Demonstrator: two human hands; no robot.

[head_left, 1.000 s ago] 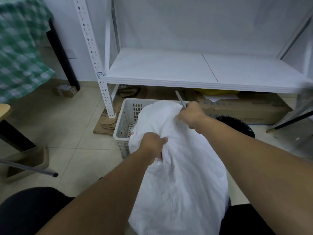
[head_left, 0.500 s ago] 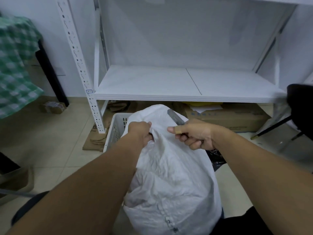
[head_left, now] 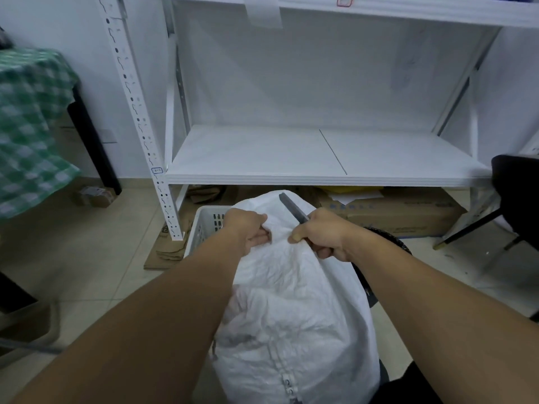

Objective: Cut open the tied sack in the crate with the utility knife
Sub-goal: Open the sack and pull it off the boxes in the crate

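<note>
Firmly bunches the sack (head_left: 291, 301) in the left grip (head_left: 248, 230). Clamps the utility knife (head_left: 291, 207) in the right grip (head_left: 320, 236) at three o'clock, tip toward eleven o'clock.

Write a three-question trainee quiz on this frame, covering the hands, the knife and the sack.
1. Multiple choice: the knife is held by A) the left hand, B) the right hand, C) neither hand.
2. True or false: the sack lies on the white shelf.
3. Fill in: the left hand grips a fold of the ____.
Key: 1 B. 2 false; it is below the shelf, at the crate. 3 sack.
</note>
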